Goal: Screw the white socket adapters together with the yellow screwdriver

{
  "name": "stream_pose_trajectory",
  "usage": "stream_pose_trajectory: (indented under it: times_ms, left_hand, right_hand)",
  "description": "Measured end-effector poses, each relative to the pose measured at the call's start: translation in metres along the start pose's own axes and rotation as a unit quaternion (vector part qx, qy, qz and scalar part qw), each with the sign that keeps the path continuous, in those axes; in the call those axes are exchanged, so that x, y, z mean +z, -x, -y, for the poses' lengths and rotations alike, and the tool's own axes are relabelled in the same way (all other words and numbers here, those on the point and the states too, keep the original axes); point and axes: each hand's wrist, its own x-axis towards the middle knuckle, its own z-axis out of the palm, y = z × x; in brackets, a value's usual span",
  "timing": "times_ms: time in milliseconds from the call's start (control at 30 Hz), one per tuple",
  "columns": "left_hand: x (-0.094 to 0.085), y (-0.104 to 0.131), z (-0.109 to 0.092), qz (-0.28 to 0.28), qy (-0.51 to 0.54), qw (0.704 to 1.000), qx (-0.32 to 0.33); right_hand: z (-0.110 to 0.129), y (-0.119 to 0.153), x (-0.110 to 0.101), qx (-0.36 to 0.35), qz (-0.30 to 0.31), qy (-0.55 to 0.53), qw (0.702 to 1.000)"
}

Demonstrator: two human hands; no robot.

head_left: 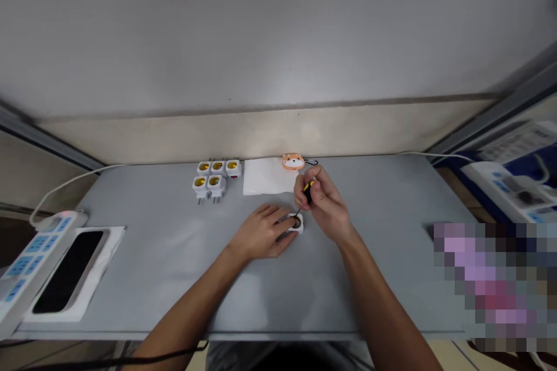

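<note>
My left hand (268, 232) rests on the grey table and grips a small white lamp socket (297, 226) from its left side, the opening facing up. In my right hand (325, 203) is a screwdriver (309, 190) with a black and yellow handle, my fingers wrapped round it. Its thin shaft slants down to the left, and the tip reaches the socket's opening; whether it touches a screw inside I cannot tell. Several more white plug-in lamp sockets (216, 184) with brass-coloured insides are grouped to the left, their plug prongs showing.
White paper (263, 177) lies at the back, beside an orange animal-face case (293, 162) with a dark strap. At the left, a phone (70, 271) lies on paper next to a power strip (32, 264). Another power strip (507, 185) stands at the right, above a blurred-out area.
</note>
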Motion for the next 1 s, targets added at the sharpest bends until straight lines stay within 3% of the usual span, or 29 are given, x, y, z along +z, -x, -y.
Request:
stream_pose_trajectory:
  times_ms: [267,533,767,1000]
  left_hand:
    - [0.0,-0.001,0.0,-0.013,0.011,1.0,0.008]
    - [-0.001,-0.002,0.0,-0.008,0.036,0.999,0.003]
    - [-0.001,-0.002,-0.001,-0.014,0.039,0.999,-0.003]
    - [0.0,-0.001,0.0,-0.007,0.053,0.998,-0.013]
  right_hand:
    - [0.003,0.003,-0.004,0.026,0.028,0.031,0.999]
    - [0.001,0.002,0.008,0.008,0.003,0.026,1.0]
    - [-0.001,0.003,0.006,0.004,0.013,0.077,0.997]
    - [-0.006,0.002,0.007,-0.008,-0.016,0.047,0.999]
